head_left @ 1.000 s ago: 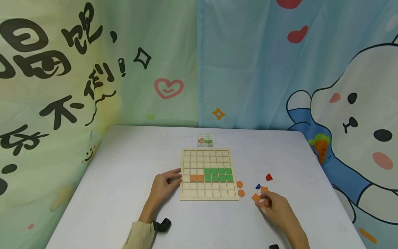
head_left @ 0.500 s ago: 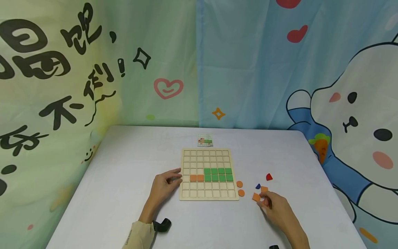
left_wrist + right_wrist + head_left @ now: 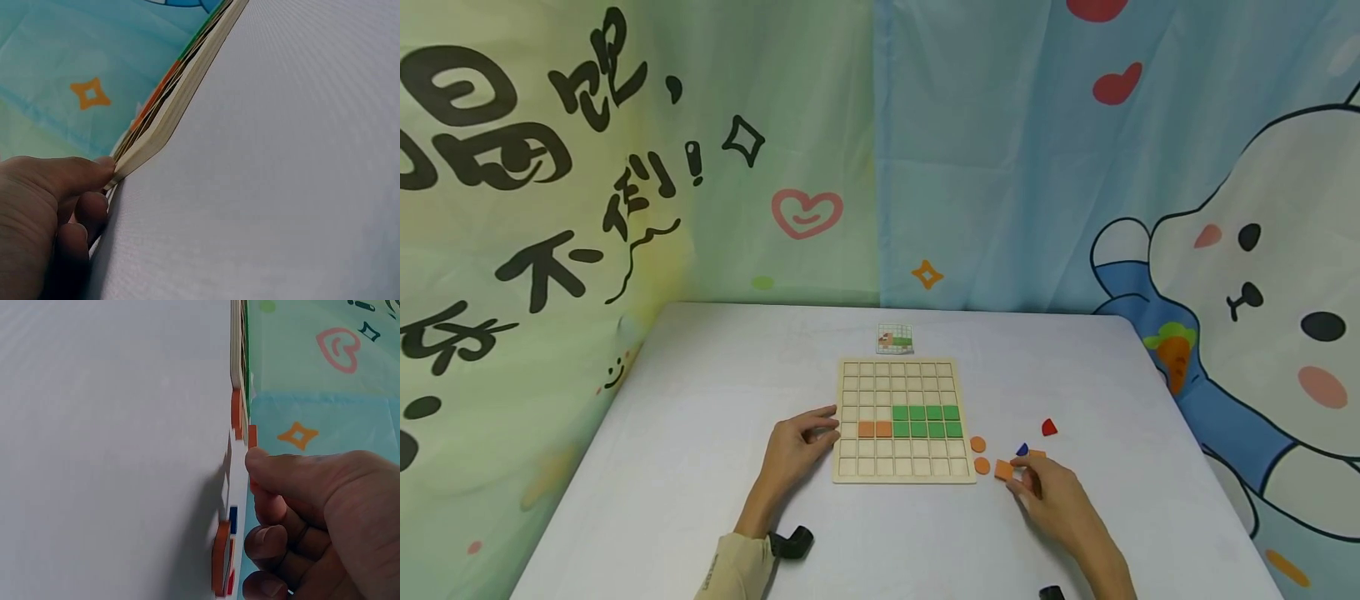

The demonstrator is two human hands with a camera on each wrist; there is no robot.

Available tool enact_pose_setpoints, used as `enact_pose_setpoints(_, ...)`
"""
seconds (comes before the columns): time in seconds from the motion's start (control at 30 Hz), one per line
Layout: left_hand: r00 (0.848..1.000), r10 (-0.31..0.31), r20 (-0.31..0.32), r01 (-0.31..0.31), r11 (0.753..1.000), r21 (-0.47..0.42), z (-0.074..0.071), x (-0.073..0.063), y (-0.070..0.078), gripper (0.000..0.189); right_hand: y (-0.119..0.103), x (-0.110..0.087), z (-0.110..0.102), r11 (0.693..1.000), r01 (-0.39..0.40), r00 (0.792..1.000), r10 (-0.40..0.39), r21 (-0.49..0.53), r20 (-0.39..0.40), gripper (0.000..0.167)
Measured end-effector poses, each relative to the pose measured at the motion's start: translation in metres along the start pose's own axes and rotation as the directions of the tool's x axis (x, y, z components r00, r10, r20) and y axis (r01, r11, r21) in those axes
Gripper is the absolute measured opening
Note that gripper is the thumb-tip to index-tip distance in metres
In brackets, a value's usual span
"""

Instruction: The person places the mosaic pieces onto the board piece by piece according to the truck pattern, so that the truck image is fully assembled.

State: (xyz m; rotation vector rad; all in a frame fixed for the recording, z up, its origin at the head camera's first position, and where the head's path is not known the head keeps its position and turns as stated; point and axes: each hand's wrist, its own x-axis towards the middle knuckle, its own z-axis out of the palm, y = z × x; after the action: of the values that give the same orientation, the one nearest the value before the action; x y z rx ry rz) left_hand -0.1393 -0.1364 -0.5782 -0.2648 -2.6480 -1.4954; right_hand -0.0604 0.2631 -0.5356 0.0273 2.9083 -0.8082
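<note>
A wooden grid board (image 3: pixel 857 472) lies on the white table, with green square tiles (image 3: pixel 927 421) and two orange tiles (image 3: pixel 876 428) set in its cells. At the board's left edge, my left hand (image 3: pixel 797 450) grips the rim; the left wrist view shows thumb and fingers meeting at the board's corner (image 3: pixel 140 150). Right of the board, my right hand (image 3: pixel 1056 500) pinches an orange square tile (image 3: pixel 1003 470) between thumb and finger. In the right wrist view this tile (image 3: pixel 252 435) sticks out past the thumb, raised off the table.
Two orange discs (image 3: pixel 982 466) lie between the board and my right hand. Behind that hand are a blue piece (image 3: pixel 1022 449), a partly covered orange piece (image 3: pixel 1037 453) and a red piece (image 3: pixel 1048 427). A small picture card (image 3: pixel 895 338) stands beyond the board's far edge.
My right hand has moved left toward the board with the orange square tile, away from the other loose pieces. The left hand and the board have stayed in place.
</note>
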Motion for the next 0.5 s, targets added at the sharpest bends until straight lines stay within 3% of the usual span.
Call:
enact_pose_setpoints(0.23, 1.000, 0.018, -0.008, -0.018, 1.000, 0.005, 0.000, 0.001, -0.002, 0.015, -0.012, 0.006, 0.004, 0.994, 0.102, 0.994, -0.101, 0.030, -0.036, 0.026)
enact_pose_setpoints(0.5, 1.000, 0.022, -0.006, -0.022, 1.000, 0.012, 0.000, 0.000, -0.002, 0.015, -0.021, 0.014, 0.012, 0.983, 0.168, 0.985, -0.164, 0.074, -0.048, 0.028)
